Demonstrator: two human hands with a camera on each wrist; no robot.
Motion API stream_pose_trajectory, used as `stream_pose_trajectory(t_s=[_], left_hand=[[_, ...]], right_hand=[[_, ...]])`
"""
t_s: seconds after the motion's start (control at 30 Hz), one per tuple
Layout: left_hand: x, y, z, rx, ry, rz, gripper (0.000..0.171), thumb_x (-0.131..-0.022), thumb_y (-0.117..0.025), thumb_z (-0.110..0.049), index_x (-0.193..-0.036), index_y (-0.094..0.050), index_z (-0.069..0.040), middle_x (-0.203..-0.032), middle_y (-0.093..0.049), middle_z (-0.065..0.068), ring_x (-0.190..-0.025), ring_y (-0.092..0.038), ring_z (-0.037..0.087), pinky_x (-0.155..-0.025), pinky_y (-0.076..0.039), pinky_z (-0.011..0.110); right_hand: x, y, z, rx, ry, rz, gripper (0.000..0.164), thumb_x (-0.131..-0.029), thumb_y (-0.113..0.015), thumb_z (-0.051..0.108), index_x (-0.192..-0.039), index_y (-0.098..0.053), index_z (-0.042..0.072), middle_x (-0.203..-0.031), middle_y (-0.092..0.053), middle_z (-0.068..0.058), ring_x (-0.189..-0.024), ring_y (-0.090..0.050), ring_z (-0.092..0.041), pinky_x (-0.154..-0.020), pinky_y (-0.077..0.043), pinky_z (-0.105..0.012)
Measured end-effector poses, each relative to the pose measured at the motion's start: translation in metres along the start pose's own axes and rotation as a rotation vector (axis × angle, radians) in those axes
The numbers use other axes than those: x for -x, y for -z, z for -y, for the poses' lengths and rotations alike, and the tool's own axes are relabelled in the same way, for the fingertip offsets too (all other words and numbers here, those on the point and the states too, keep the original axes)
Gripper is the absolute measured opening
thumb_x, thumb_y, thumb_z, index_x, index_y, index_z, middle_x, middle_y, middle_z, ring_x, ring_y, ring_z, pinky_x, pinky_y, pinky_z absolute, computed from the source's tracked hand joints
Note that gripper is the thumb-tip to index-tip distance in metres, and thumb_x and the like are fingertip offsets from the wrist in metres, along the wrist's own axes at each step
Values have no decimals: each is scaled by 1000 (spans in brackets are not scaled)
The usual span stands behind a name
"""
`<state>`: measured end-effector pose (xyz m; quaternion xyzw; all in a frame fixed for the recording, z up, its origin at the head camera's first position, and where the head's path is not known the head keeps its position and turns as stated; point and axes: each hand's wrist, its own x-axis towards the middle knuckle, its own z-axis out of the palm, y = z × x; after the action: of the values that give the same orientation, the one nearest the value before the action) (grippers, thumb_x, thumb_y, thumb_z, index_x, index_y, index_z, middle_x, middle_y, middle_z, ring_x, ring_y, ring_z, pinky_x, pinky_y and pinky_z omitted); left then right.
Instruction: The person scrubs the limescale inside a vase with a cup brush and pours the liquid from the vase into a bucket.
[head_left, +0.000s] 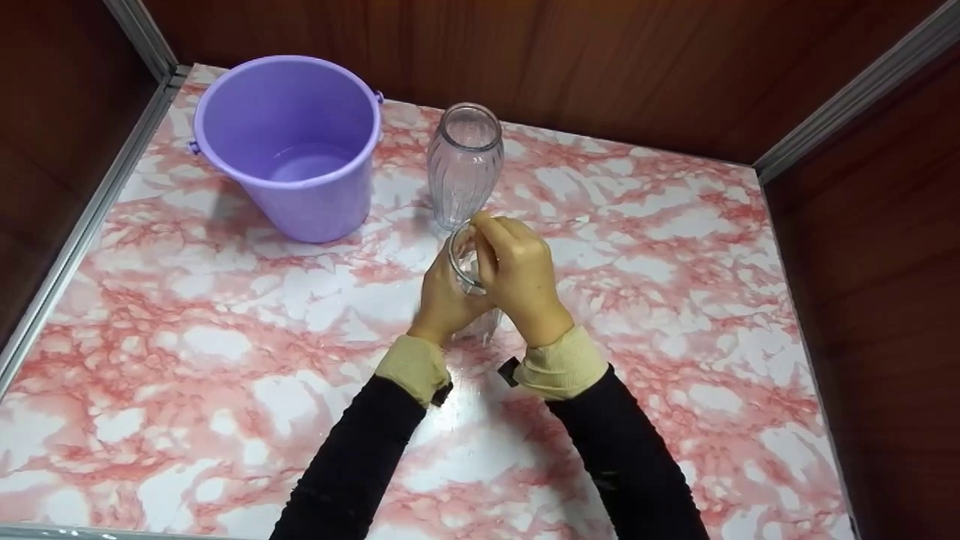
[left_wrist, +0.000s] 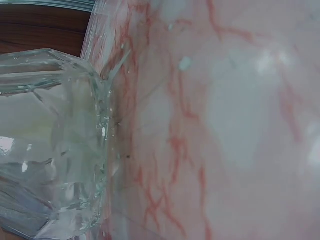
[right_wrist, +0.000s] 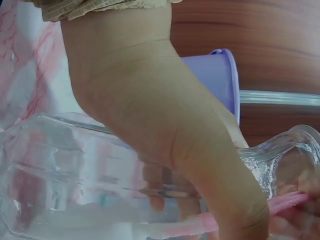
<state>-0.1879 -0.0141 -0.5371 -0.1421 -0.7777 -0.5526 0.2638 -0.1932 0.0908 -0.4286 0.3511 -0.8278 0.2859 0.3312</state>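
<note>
My left hand point(head_left: 442, 296) grips a clear glass vase point(head_left: 480, 326) around its body, with fingers showing through the glass in the right wrist view. At the vase's mouth, my right hand point(head_left: 521, 270) holds a thin pink stick point(right_wrist: 287, 201) between its fingers. The stick runs down through the neck into the vase, and its lower part looks whitish and blurred. In the left wrist view, the thick glass base point(left_wrist: 45, 150) of the vase fills the left side, close over the tabletop.
A second clear, ribbed glass vase point(head_left: 465, 184) stands upright just beyond my hands. To its left is a purple bucket point(head_left: 322, 206). The red-and-white marbled tabletop point(head_left: 225, 420) is bounded by dark wood panels point(head_left: 600, 75) and metal edging. Small droplets dot the surface.
</note>
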Motion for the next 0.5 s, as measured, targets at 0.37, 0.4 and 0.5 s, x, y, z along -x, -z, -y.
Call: stream_pose_trajectory(t_s=[0.37,0.4,0.5], left_hand=[[1,-2,3,-17,-68,-12,87,-65,-83,-26,-136,-42,2,-133,-52,20,-121,-52,31,-106,-40,33],[1,-1,3,-13,-61,-10,87,-66,-83,-27,-137,-42,1,-133,-53,18,-121,-52,29,-106,-40,32],[0,-1,2,-5,-40,-2,88,-66,-82,-31,-138,-43,0,-132,-55,16,-121,-53,26,-106,-39,31]], right_hand=[[-1,1,-6,-155,-77,54,12,-89,-61,0,-96,-70,-4,-79,-68,-12,-65,-61,-16,-59,-53,-25],[-1,2,-6,-168,-87,57,12,-90,-61,1,-96,-70,-4,-79,-68,-11,-64,-61,-15,-59,-53,-24],[-1,2,-7,-198,-103,67,11,-91,-61,4,-95,-69,-3,-77,-67,-9,-63,-60,-13,-57,-52,-23]])
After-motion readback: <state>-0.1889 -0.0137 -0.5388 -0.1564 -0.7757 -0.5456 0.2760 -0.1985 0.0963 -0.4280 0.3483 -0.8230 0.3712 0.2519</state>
